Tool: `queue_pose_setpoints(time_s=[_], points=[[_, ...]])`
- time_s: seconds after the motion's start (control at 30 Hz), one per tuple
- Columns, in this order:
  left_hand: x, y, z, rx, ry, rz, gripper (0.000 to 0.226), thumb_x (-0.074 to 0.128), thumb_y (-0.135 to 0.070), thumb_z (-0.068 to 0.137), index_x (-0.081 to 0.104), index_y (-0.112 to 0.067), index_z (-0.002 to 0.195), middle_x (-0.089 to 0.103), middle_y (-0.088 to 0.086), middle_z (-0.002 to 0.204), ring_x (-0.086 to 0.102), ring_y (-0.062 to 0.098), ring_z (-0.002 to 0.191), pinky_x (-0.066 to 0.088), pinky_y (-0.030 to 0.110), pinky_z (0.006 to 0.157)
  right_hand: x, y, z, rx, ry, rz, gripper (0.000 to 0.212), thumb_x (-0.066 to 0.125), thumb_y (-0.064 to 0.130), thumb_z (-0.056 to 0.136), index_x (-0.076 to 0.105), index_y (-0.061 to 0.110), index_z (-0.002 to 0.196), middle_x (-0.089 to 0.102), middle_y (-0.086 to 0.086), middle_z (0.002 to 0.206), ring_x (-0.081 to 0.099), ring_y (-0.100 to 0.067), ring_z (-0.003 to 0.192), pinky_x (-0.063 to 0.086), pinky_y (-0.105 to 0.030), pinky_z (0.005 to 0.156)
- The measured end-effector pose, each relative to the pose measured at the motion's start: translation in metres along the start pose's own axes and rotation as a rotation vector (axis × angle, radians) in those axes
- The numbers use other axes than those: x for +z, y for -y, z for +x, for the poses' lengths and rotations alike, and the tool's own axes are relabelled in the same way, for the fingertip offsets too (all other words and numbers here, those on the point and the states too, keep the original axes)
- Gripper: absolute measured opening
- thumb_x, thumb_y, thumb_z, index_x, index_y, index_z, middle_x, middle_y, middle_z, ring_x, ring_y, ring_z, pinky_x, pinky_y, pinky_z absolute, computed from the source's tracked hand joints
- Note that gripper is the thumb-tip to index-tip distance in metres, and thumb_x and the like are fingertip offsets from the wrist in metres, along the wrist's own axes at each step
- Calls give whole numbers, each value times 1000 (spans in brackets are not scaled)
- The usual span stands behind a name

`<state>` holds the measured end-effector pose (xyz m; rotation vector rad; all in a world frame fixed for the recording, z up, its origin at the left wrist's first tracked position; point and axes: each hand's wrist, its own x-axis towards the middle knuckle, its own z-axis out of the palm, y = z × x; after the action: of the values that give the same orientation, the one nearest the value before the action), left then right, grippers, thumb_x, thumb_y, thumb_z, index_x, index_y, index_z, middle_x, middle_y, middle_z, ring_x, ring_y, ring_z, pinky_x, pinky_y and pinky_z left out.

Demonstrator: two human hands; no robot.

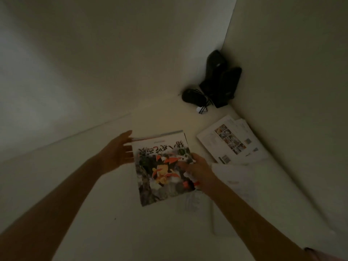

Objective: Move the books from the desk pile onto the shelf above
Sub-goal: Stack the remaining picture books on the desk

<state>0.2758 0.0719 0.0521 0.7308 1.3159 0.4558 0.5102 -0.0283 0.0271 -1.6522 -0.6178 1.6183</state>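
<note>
While my right hand (195,169) grips the right edge of the picture book (163,170), fingers curled over its cover, my left hand (118,151) lies open with straight fingers against the book's upper left edge. The book, its cover showing orange figures and printed characters, is held over the pale table (94,213). To its right lie a booklet (231,140) printed with small photographs and loose white papers (237,185). Black objects (218,83), too dim to identify, sit in the far corner against the walls.
</note>
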Motion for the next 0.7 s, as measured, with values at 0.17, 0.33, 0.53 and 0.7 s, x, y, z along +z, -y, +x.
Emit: queue_pose_setpoints(time_s=[0.17, 0.33, 0.53, 0.7], points=[[-10, 86, -19, 28, -195, 12, 40, 58, 8, 84, 47, -4, 121, 57, 24, 119, 61, 20, 82, 55, 26, 62, 39, -62, -9, 47, -49, -11, 22, 64, 4, 87, 61, 10, 108, 67, -11, 107, 61, -18, 85, 51, -16, 62], [-11, 113, -29, 105, -241, -151, 54, 52, 1, 91, 39, -15, 141, 53, 21, 130, 56, 30, 104, 47, 35, 82, 56, -87, -18, 33, -64, 21, 21, 61, 6, 89, 59, 10, 110, 63, 2, 91, 60, -11, 80, 49, -11, 61], [-9, 114, -36, 121, -186, -342, 49, 46, 0, 94, 40, -16, 141, 54, 13, 132, 54, 30, 117, 46, 43, 96, 53, -91, -19, 39, -49, -30, 32, 61, 13, 90, 51, 8, 121, 58, -3, 92, 54, -7, 69, 42, -10, 46], [-12, 119, -45, 147, -121, -438, 25, 45, -16, 96, 61, -4, 110, 70, 12, 101, 69, 25, 90, 58, 33, 67, 41, -83, -22, -19, -140, 137, 34, 61, 12, 90, 50, 10, 122, 58, -4, 90, 59, -2, 64, 45, -15, 47]])
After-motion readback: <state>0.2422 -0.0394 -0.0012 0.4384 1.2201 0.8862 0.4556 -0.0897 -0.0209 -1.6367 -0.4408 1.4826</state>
